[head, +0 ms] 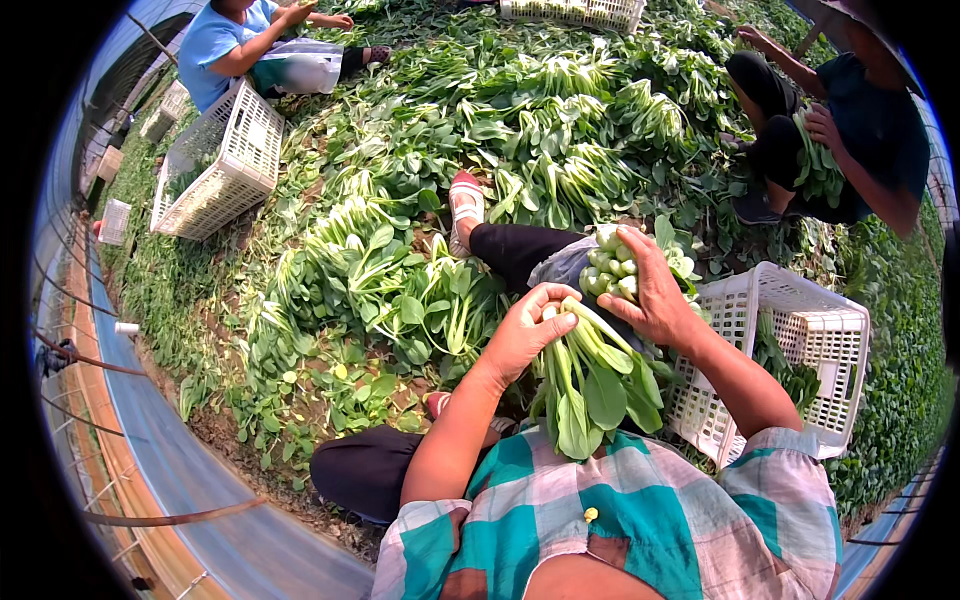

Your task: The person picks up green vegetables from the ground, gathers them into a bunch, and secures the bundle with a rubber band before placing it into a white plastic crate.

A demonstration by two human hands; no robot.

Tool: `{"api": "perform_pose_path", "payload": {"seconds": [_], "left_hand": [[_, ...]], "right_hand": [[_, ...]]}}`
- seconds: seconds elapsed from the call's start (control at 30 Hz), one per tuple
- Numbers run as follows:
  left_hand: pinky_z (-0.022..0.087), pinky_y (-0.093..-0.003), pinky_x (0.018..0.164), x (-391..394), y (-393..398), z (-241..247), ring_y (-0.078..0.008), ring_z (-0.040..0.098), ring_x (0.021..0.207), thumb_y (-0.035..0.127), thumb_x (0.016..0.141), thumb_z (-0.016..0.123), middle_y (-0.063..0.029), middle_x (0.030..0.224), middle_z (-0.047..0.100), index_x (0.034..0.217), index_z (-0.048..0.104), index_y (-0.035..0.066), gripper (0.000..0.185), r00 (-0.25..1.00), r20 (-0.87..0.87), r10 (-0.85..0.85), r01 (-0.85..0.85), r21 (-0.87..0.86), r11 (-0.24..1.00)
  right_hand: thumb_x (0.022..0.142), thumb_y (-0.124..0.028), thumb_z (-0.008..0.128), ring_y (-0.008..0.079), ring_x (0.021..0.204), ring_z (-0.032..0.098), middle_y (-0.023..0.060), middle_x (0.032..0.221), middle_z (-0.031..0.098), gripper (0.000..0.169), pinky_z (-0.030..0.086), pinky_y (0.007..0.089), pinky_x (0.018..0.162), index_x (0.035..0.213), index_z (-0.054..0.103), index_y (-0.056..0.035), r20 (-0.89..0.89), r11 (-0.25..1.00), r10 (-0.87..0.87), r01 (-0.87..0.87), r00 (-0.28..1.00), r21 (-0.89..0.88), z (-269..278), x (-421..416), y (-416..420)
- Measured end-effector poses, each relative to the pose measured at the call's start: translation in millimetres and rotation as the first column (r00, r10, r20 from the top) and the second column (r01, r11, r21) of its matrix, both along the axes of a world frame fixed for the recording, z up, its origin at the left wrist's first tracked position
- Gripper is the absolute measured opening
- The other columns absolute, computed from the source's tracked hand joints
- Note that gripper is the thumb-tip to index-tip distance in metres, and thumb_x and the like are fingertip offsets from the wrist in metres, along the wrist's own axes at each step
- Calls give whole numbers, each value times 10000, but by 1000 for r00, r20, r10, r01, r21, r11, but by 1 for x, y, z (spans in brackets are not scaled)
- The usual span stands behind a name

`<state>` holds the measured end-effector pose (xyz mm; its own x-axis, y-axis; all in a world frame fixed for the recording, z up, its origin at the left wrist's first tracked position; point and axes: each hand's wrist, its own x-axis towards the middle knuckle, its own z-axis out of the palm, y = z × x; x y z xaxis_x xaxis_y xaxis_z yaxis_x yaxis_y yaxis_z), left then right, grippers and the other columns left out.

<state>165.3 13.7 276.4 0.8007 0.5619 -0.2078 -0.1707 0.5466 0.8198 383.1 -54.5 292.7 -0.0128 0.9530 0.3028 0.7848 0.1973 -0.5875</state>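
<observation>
My left hand (pixel 529 334) grips a small bunch of leafy greens (pixel 589 382), like bok choy, by the stem ends, with the leaves hanging toward my shirt. My right hand (pixel 651 289) lies against a stacked bundle of the greens (pixel 611 262), its pale stem bases facing left, over my lap. The right fingers rest along the bundle's edge; whether they hold it is unclear. A gap parts the two hands. Left of my legs, cut greens (pixel 367 262) lie in heaps on the ground.
A white plastic crate (pixel 757 300) with greens inside tilts beside my right arm. Another white crate (pixel 251 142) stands at upper left near a person in blue (pixel 217 45). A person (pixel 870 112) at right holds greens. Plastic sheeting (pixel 187 457) edges the left side.
</observation>
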Motion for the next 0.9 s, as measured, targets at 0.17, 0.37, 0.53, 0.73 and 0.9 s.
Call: {"api": "perform_pose_path", "payload": {"seconds": [0.17,0.37,0.53,0.73,0.9], "left_hand": [[445,-238,841,22,-22,-15,-85,543,936,45,841,649,-30,1006,575,1118,483,38,323,1000,-1,19,-19,76,997],[444,-224,810,34,-30,-22,-69,521,891,-1,826,636,-9,991,550,1068,512,21,273,962,66,266,-271,79,959],[482,-219,785,38,-37,-26,-89,561,880,8,871,591,-32,1003,560,1113,488,32,265,933,100,345,-322,-190,927],[454,-244,826,37,-45,-9,-104,529,904,19,852,542,-38,1027,528,1130,478,25,285,909,176,377,-311,-314,897],[452,-257,840,26,-47,-4,-126,531,921,-19,795,503,-72,1052,535,1194,471,25,403,906,110,408,-368,-269,890]], "right_hand": [[788,-342,696,366,1229,395,220,1321,401,732,299,421,1049,1341,346,-13,-70,998,-11,6,997,-68,7,-3,3],[815,-429,668,348,1197,421,225,1275,416,775,322,399,1028,1347,326,19,-225,981,-60,16,972,-195,15,-11,9],[644,-557,767,369,1229,389,239,1300,387,1067,308,423,1044,1382,254,19,-129,973,79,-105,989,-206,24,-4,8],[566,-519,826,398,1245,382,257,1324,374,1154,306,448,1055,1392,225,17,-20,968,162,-162,987,-191,30,-2,15],[596,-292,846,374,1197,447,220,1286,436,1000,368,409,1019,1374,280,-19,23,969,79,-71,997,-239,35,-8,18]]}}
